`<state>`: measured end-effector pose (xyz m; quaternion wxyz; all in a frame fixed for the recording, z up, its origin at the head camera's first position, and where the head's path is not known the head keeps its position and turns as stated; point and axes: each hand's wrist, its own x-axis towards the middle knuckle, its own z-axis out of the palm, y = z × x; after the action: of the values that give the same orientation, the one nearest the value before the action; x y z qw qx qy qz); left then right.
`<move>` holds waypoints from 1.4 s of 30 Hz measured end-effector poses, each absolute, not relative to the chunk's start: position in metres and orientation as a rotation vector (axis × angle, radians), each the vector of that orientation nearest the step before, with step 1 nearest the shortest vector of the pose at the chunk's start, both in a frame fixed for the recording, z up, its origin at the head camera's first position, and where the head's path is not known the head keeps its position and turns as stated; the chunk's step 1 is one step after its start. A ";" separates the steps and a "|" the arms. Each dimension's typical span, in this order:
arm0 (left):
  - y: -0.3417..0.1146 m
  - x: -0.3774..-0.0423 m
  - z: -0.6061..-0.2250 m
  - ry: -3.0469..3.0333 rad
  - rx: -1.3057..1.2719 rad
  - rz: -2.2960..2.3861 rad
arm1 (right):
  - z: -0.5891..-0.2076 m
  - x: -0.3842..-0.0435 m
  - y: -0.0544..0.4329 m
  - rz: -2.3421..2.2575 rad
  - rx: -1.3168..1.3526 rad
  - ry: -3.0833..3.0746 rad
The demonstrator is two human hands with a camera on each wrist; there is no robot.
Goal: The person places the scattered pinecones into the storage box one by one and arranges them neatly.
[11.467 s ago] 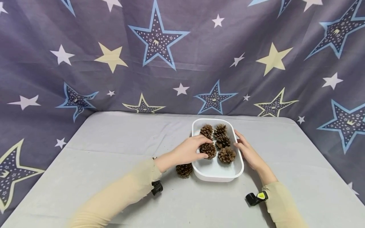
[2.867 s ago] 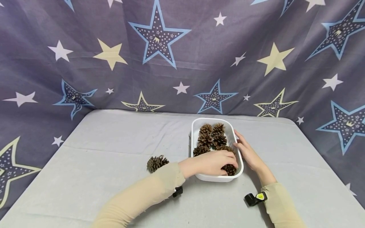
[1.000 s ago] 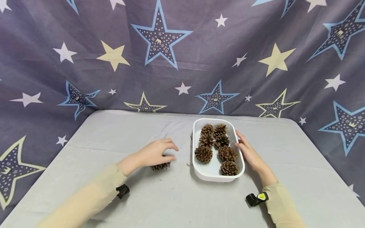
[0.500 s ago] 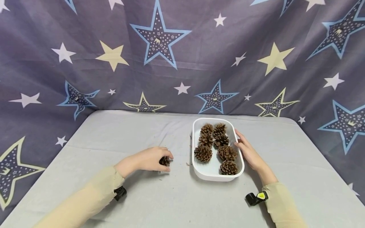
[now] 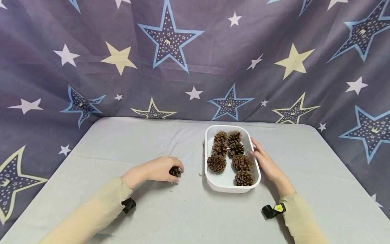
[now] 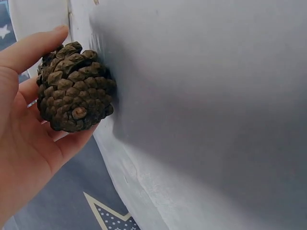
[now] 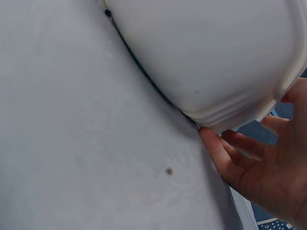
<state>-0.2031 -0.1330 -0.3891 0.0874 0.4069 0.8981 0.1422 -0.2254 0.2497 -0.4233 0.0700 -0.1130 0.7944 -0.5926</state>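
My left hand (image 5: pixel 156 169) holds a brown pine cone (image 5: pixel 175 171) low over the table, left of a white container (image 5: pixel 223 189). In the left wrist view, the thumb and fingers reach around the pine cone (image 6: pixel 74 93), its scales facing the camera; whether it touches the cloth I cannot tell. Several pine cones (image 5: pixel 242 163) lie in the container in two rough columns. My right hand (image 5: pixel 268 166) rests against the container's right side. The right wrist view has its fingers (image 7: pixel 244 143) touching the outer wall (image 7: pixel 201 62) from the base up towards the rim.
A pale grey cloth (image 5: pixel 195 217) covers the table. Small brown crumbs (image 5: pixel 200 175) lie between the left hand and the container. Behind the table hangs a dark curtain (image 5: pixel 213 74) printed with stars. Each wrist wears a black camera (image 5: pixel 269 211).
My left hand left the container, where another pine cone now lies at the front right. It moved left and closed around the pine cone on the table. My right hand stayed put.
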 end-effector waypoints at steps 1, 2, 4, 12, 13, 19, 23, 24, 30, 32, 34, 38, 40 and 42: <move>-0.133 -0.203 -0.389 2.674 1.218 0.421 | -0.423 -0.226 0.250 -1.783 -0.346 2.392; -0.133 -0.203 -0.388 2.673 1.223 0.420 | -0.423 -0.226 0.250 -1.785 -0.345 2.391; -0.133 -0.203 -0.388 2.674 1.230 0.417 | -0.423 -0.226 0.249 -1.784 -0.344 2.390; -0.132 -0.204 -0.384 2.695 1.202 0.487 | -0.424 -0.226 0.250 -1.792 -0.357 2.388; -0.131 -0.204 -0.383 2.700 1.203 0.498 | -0.424 -0.226 0.250 -1.795 -0.358 2.390; -0.126 -0.205 -0.379 2.720 1.225 0.538 | -0.423 -0.227 0.251 -1.790 -0.359 2.406; -0.122 -0.206 -0.376 2.724 1.259 0.580 | -0.423 -0.226 0.250 -1.783 -0.350 2.419; -0.121 -0.206 -0.375 2.726 1.270 0.591 | -0.423 -0.226 0.250 -1.781 -0.347 2.419; -0.113 -0.207 -0.371 2.736 1.303 0.647 | -0.425 -0.223 0.249 -1.771 -0.338 2.407; -0.110 -0.207 -0.368 2.738 1.291 0.660 | -0.425 -0.222 0.248 -1.772 -0.341 2.407; -0.106 -0.208 -0.364 2.745 1.284 0.668 | -0.426 -0.222 0.249 -1.775 -0.348 2.406; -0.098 -0.208 -0.353 2.761 1.283 0.688 | -0.425 -0.223 0.249 -1.779 -0.363 2.412; -0.095 -0.208 -0.348 2.769 1.299 0.696 | -0.424 -0.223 0.249 -1.783 -0.370 2.409; -0.091 -0.208 -0.344 2.770 1.314 0.711 | -0.423 -0.223 0.249 -1.784 -0.374 2.408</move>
<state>-0.2078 -0.0913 -0.3442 -0.0029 0.4177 0.8801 0.2259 -0.2230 0.2487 -0.4232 0.0607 -0.1236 0.7959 -0.5896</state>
